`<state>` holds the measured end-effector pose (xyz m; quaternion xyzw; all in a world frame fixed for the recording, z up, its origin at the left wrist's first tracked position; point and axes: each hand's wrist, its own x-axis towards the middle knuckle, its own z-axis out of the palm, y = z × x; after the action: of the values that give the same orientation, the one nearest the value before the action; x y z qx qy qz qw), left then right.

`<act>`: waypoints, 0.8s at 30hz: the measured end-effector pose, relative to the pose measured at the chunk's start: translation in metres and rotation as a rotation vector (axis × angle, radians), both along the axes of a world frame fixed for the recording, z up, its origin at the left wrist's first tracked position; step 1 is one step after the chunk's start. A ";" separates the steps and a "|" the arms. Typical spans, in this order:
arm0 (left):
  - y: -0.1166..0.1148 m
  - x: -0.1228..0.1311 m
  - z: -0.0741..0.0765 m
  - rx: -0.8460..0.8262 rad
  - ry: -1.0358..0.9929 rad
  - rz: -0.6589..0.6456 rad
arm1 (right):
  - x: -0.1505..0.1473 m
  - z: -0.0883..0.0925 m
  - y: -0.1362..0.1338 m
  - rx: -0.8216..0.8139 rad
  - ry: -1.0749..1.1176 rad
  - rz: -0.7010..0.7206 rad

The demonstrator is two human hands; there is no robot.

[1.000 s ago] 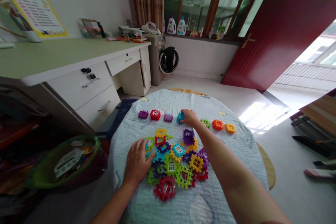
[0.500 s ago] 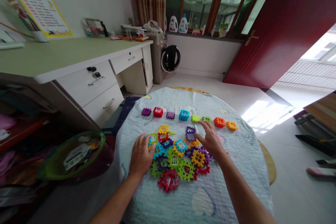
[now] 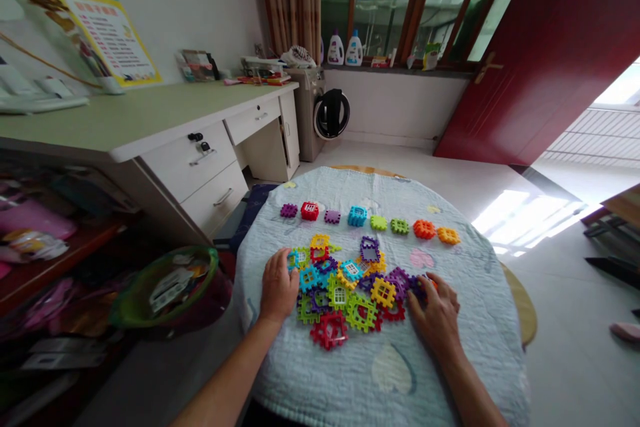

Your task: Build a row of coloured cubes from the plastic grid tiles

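Right-hand fingers: on the right hand (image 3: pixel 440 313) they are bent and partly drawn together over a dark purple piece (image 3: pixel 417 285) at the pile's right edge; an orange bit (image 3: pixel 434 284) shows among them, and whether either is firmly gripped I cannot tell.
Left-hand fingers: on the left hand (image 3: pixel 280 283) they are loosely bent, thumb set apart, just beside a light blue piece (image 3: pixel 293 259) at the pile's left edge; any grip there cannot be made out.
Pile: notched plastic pieces (image 3: pixel 346 297) in green, red, yellow, blue and purple lie overlapping between the two hands, on the cloth-covered tabletop (image 3: pixel 475 327).
Back row: well beyond the hands, from left to right, sit a purple block (image 3: pixel 289 211), a red block (image 3: pixel 309 211), a light purple block (image 3: pixel 333 216), a blue block (image 3: pixel 357 216), a lime block (image 3: pixel 379 222), a green block (image 3: pixel 399 226), an orange block (image 3: pixel 424 229) and a yellow block (image 3: pixel 449 235), all spaced apart.
Step in hand: judging by the pose, handling loose pieces at the pile's right side while the left hand steadies or guards the other side.
Next move: probably calls for parting one piece from its neighbours and closing thumb and fingers on its edges without dragging the overlapping ones.
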<state>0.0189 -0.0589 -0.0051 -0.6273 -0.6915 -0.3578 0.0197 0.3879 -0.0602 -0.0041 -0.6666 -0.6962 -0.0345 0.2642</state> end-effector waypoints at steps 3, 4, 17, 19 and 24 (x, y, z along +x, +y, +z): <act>0.001 0.001 -0.001 0.015 0.029 0.006 | 0.000 -0.001 0.002 0.001 -0.012 0.012; 0.001 0.002 -0.001 0.008 0.039 0.007 | 0.000 -0.002 0.002 0.006 -0.013 0.008; -0.004 0.005 0.013 -0.047 0.003 0.006 | -0.005 0.000 0.003 -0.036 -0.022 -0.104; -0.005 0.004 0.014 -0.004 -0.064 -0.005 | -0.005 0.000 0.003 -0.049 -0.021 -0.110; -0.006 -0.004 0.016 0.086 -0.253 0.070 | -0.005 0.000 0.004 -0.085 -0.022 -0.120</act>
<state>0.0144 -0.0652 0.0107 -0.5513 -0.6938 -0.4625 -0.0283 0.3827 -0.0560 -0.0043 -0.7173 -0.6587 -0.0279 0.2254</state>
